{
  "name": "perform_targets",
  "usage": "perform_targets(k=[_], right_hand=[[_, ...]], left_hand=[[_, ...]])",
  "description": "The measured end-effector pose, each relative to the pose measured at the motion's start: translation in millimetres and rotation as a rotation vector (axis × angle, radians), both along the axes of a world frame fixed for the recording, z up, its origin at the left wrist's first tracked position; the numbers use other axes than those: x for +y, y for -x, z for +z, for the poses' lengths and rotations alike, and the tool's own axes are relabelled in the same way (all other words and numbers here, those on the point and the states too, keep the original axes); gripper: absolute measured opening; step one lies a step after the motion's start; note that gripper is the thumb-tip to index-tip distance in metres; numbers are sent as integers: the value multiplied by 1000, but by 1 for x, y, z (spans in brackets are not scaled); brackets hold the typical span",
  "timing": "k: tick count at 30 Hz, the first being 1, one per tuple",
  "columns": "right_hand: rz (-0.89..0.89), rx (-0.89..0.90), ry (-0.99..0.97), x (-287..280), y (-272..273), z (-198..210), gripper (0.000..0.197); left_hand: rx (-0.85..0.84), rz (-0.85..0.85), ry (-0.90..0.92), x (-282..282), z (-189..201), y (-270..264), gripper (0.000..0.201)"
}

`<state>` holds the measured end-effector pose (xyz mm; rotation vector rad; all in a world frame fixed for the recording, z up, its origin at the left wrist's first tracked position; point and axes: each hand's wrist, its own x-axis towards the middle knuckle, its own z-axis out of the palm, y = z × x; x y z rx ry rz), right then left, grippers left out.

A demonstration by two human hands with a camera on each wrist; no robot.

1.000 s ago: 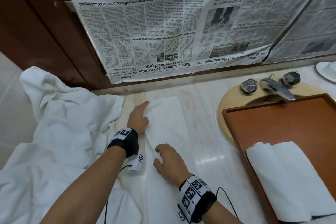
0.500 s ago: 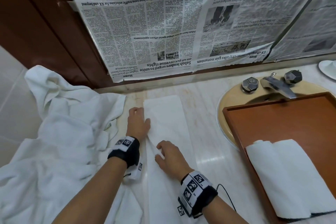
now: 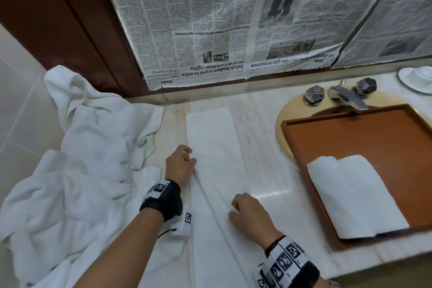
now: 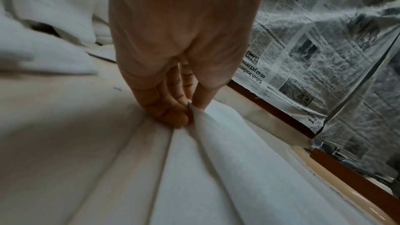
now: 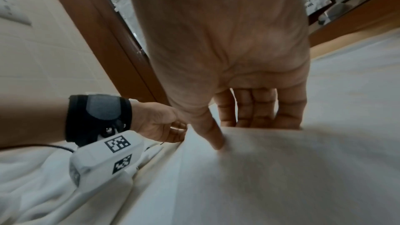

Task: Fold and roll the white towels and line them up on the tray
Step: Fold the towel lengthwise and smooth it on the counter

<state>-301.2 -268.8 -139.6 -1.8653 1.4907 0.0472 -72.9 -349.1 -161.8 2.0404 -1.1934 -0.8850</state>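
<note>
A long white towel (image 3: 215, 142), folded into a narrow strip, lies lengthwise on the marble counter. My left hand (image 3: 184, 159) is at its left edge, and in the left wrist view the thumb and fingers of that hand (image 4: 190, 109) pinch the raised edge of the towel (image 4: 227, 168). My right hand (image 3: 236, 208) sits nearer on the strip with curled fingers. In the right wrist view my right hand (image 5: 227, 131) has the thumb on top of a lifted fold of the towel (image 5: 270, 177) and the fingers behind it. The brown tray (image 3: 362, 138) at the right holds two rolled towels (image 3: 355, 196).
A heap of loose white towels (image 3: 88, 170) fills the counter's left side against the tiled wall. The tray sits over a sink with a faucet (image 3: 346, 96) behind it. A white saucer (image 3: 416, 77) stands far right. Newspaper (image 3: 210, 18) covers the wall behind.
Both hands have slid nearer along the towel. My left hand went from lying flat at the far end to pinching the left edge, and my right hand shifted right and curled onto the fold.
</note>
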Motion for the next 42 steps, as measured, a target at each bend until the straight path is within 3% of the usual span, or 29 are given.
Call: perform_targets(k=[2, 5, 8, 12, 15, 20, 22, 25, 28, 31, 39, 42], right_hand=[[-20, 29, 10, 5, -1, 8, 9], [-37, -63, 89, 13, -7, 33, 10], [87, -127, 154, 32, -29, 52, 11], [249, 32, 107, 55, -71, 32, 21], [251, 114, 45, 66, -83, 6, 38], [203, -2, -90, 67, -67, 5, 41], [131, -118, -74, 58, -52, 6, 38], [42, -186, 188, 30, -27, -1, 48], [76, -24, 312, -11, -10, -11, 81], [165, 113, 254, -41, -6, -22, 93], [309, 249, 244, -108, -6, -36, 98], [326, 269, 222, -140, -6, -35, 77]], left_hand=[[16, 3, 12, 2, 0, -1, 18], [12, -7, 17, 5, 3, 0, 19], [-21, -46, 6, 7, 2, 1, 21], [-101, -82, -24, 8, 2, -1, 23], [-119, -76, -42, 8, 4, -1, 24], [-167, -165, -57, 18, 5, -8, 35], [-183, -218, -41, 25, 3, -11, 40], [-274, -357, -52, 34, 0, -13, 50], [-415, -464, -75, 46, -3, -8, 59], [-539, -527, -152, 51, -2, 2, 63], [-590, -486, -292, 10, -6, 2, 67], [-589, -470, -311, -16, -6, 2, 67]])
